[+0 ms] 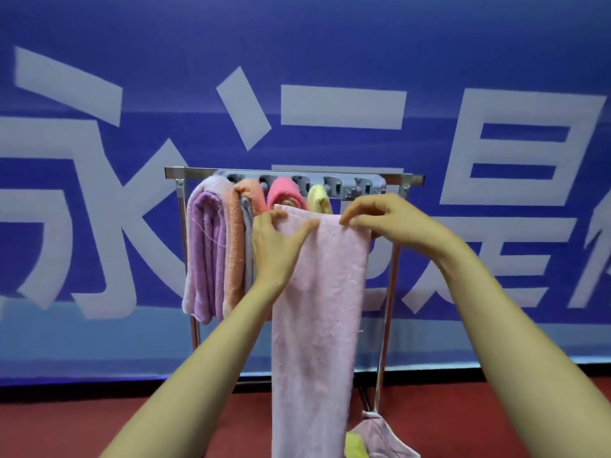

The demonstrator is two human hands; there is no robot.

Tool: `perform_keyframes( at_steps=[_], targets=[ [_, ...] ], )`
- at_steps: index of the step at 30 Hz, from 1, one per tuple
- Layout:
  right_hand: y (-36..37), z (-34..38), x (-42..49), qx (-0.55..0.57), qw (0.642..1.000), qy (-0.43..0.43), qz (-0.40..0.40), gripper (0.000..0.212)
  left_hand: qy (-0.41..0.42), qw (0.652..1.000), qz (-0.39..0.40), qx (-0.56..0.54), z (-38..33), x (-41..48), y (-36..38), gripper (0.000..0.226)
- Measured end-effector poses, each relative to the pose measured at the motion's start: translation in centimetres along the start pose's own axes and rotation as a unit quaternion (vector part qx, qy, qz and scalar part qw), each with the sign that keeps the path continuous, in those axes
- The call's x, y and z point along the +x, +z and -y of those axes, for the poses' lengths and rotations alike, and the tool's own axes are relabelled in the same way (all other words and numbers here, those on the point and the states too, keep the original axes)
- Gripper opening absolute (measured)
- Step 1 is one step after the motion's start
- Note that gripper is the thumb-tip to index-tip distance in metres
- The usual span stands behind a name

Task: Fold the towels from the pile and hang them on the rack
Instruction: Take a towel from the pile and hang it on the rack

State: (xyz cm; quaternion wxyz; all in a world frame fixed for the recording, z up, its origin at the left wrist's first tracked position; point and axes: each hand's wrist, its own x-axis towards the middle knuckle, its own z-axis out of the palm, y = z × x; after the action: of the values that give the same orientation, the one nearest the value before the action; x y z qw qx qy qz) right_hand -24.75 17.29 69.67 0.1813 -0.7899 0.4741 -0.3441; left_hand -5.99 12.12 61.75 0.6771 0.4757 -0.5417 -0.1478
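Head view gives me first the two bare forearms, which reach forward from the lower edge. Low on the right, on the red floor (66, 424), a dusty pink cloth (380, 438) and a yellow cloth (354, 445) lie touching each other, close to the foot of the rack (198, 171).

Between the arms a long pale pink towel (320, 292) hangs straight down, folded narrow, and its lower end goes out of the picture. Its top edge is at the height of the hands, in front of the rack; I cannot see the rail under it. The left hand (274, 241) holds the left top corner: its fingers (276, 214) curl over the edge and the thumb lies flat across the front of the cloth. The right hand (380, 216) is at the right top corner, and its fingers (347, 220) are pressed together and pinch the edge.

Behind the hands, four folded towels hang on the rack, side by side: a purple towel (205, 252) at the far left, an orange towel (235, 226) touching it, then a bright pink towel (286, 193) and a yellow towel (317, 197). A grey clip bar (363, 185) runs under the top rail.

Farthest stands a blue banner (330, 44) with big white characters.
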Motion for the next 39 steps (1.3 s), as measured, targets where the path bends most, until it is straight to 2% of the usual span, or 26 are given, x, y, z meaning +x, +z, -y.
perform_keyframes(
  at_steps=[4, 7, 10, 13, 15, 18, 21, 28, 34, 37, 39],
  targets=[
    [-0.9, 0.5, -0.1, 0.091, 0.996, -0.015, 0.016, 0.020, 0.015, 1.000, 0.012, 0.014, -0.4, 0.1, 0.6, 0.059],
    [-1.1, 0.4, 0.1, 0.135, 0.989, -0.006, 0.069, 0.033, 0.000, 0.999, 0.026, 0.027, -0.6, 0.4, 1.0, 0.058],
    [-1.0, 0.4, 0.4, 0.106, 0.987, -0.032, 0.121, 0.038, 0.002, 0.999, 0.041, 0.029, -0.5, 0.7, 1.0, 0.050],
    [0.1, 0.1, 1.6, -0.043, 0.996, -0.067, 0.046, 0.023, 0.051, 0.996, 0.069, -0.005, 0.1, 0.7, 0.5, 0.026],
    [1.2, 0.0, 2.5, -0.131, 0.986, -0.103, -0.021, 0.012, 0.081, 0.992, 0.100, -0.014, 0.3, 0.6, 0.1, 0.013],
    [2.5, -0.4, 3.7, -0.166, 0.975, -0.135, -0.058, 0.008, 0.090, 0.984, 0.147, -0.038, 0.3, 0.4, -0.7, 0.021],
    [3.4, -0.8, 4.3, -0.105, 0.987, -0.107, -0.064, 0.020, 0.070, 0.975, 0.180, -0.110, 0.2, 0.2, -1.2, 0.024],
    [4.8, -1.2, 5.1, -0.024, 0.991, -0.069, -0.111, 0.021, 0.010, 0.969, 0.154, -0.193, 1.3, 0.2, -1.0, 0.010],
    [5.3, -2.4, 5.2, -0.018, 0.986, -0.081, -0.144, 0.031, -0.044, 0.957, 0.130, -0.255, 1.5, 0.1, -0.5, 0.024],
    [5.3, -4.7, 4.8, 0.063, 0.994, -0.004, -0.093, 0.039, -0.078, 0.940, 0.145, -0.300, 1.9, 0.7, -0.5, 0.023],
    [5.1, -6.4, 4.5, 0.171, 0.982, 0.051, -0.058, 0.025, -0.081, 0.939, 0.152, -0.299, 2.2, 1.0, -0.7, 0.022]
  ],
)
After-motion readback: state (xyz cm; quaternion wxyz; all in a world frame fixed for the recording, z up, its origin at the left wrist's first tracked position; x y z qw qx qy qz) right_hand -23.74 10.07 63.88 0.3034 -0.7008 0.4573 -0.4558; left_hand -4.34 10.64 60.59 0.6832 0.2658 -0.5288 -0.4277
